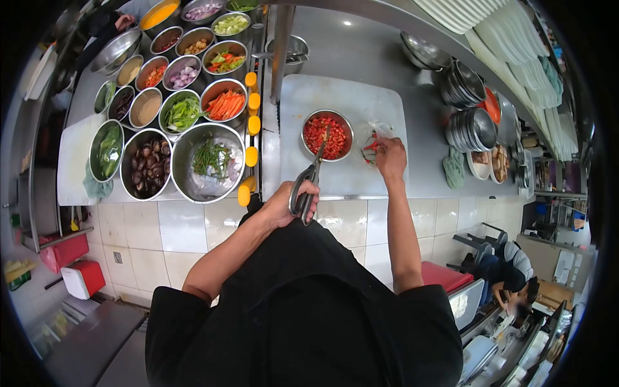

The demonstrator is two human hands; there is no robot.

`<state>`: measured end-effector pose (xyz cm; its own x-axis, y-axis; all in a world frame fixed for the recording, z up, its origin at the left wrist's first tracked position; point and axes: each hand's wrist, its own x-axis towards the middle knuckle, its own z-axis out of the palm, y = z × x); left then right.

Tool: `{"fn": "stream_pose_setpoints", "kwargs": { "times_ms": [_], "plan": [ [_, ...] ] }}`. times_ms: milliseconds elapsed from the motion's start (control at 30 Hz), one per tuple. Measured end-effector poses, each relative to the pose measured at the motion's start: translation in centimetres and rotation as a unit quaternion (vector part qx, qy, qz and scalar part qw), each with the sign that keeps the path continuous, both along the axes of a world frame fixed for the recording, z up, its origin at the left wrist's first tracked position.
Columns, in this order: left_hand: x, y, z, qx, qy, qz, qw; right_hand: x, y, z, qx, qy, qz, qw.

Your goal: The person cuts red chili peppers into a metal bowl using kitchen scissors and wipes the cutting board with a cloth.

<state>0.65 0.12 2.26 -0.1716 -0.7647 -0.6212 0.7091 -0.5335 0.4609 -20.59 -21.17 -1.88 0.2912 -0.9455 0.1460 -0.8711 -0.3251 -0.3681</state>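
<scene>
My left hand (291, 204) is closed around the dark handles of a pair of scissors (314, 173). The blades reach into a metal bowl (351, 137) of chopped red chilies (322, 137), which stands on a white cutting board (300, 97). To the right of the bowl, my right hand (391, 158) pinches at red chilies (370, 149) lying at a clear plastic bag (382, 129). Its fingertips are closed and partly hide what they hold.
Metal containers of carrot strips (224, 105), mushrooms (151, 164) and other ingredients crowd the left. Yellow caps (251, 156) line the gap between counters. Stacked bowls (471, 129), a green cloth (454, 169) and plates (512, 32) stand right. A person (509, 274) sits at lower right.
</scene>
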Motion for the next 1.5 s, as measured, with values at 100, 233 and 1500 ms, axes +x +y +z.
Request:
{"fn": "stream_pose_setpoints", "kwargs": {
  "times_ms": [100,233,1500],
  "plan": [
    [-0.1,0.0,-0.3,0.003,0.015,0.005,1.0,-0.3,-0.6,-1.5,-0.035,0.006,0.063,0.997],
    [-0.2,0.1,-0.3,0.004,0.008,0.01,1.0,-0.1,-0.8,-1.7,-0.061,0.08,0.129,0.987],
    [-0.2,0.2,-0.5,-0.003,-0.007,0.0,1.0,0.7,-1.1,-2.2,-0.049,0.122,0.32,0.938]
  ]
}}
